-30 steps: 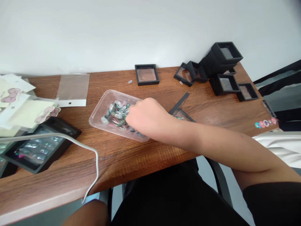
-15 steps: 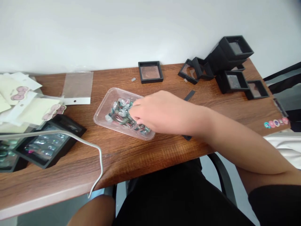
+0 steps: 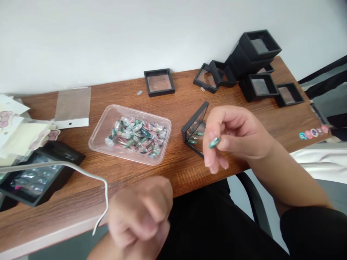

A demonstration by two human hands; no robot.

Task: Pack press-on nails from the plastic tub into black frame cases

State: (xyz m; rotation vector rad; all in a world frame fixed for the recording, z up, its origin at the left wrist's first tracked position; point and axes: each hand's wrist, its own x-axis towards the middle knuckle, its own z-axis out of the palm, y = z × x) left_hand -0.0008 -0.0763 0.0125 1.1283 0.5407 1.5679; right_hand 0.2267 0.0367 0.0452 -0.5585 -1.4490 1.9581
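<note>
Between thumb and finger, my right hand (image 3: 238, 133) pinches a green press-on nail (image 3: 214, 142). Behind that hand, partly hidden by it, an opened black display case (image 3: 195, 117) holds a few green nails (image 3: 192, 141) on its clear film. My left hand (image 3: 142, 209) is raised by the table's front edge, blurred, with its fingers curled; what they hold, if anything, is hidden. A clear plastic tub (image 3: 99, 142) stands left of my right hand, with a heap of green, pink and clear press-on nails (image 3: 138, 135) in it.
Black frames (image 3: 159, 82) lie near the wall, and more black cases (image 3: 260, 47) are stacked at the back right. Cards (image 3: 24, 135), a clear bag (image 3: 73, 104) and a filled case (image 3: 40, 175) are at left. A white cable (image 3: 81, 168) crosses the front left edge.
My right hand has left the tub and moved right, now with a green press-on nail in its fingers. My left hand has risen into view. The camera view has shifted.
</note>
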